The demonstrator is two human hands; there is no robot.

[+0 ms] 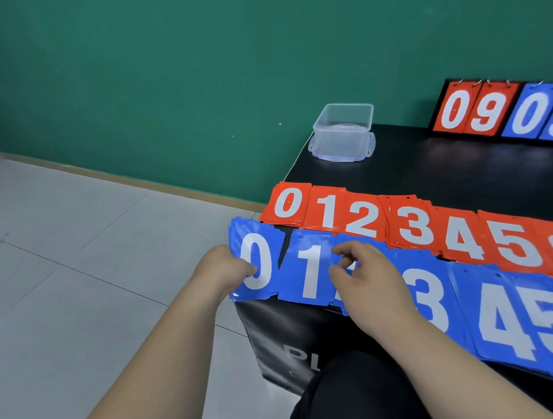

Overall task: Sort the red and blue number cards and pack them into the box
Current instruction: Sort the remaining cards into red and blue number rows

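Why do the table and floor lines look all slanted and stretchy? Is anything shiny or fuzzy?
Head view: the wide-angle lens tilts and stretches the black table and the grey floor tiles. Same view: pale glare sits on the glossy blue number cards and the clear plastic box. Same view: a blurry grey smear shows at the far left edge, and the light is soft with faint shadows.

Both bare forearms reach forward from below, side by side. The left hand (227, 270) is curled, thumb on top, pinching the left edge of the blue 0 card (258, 264). The right hand (368, 279) lies palm down, its fingers (345, 249) bent, thumb and forefinger close together.
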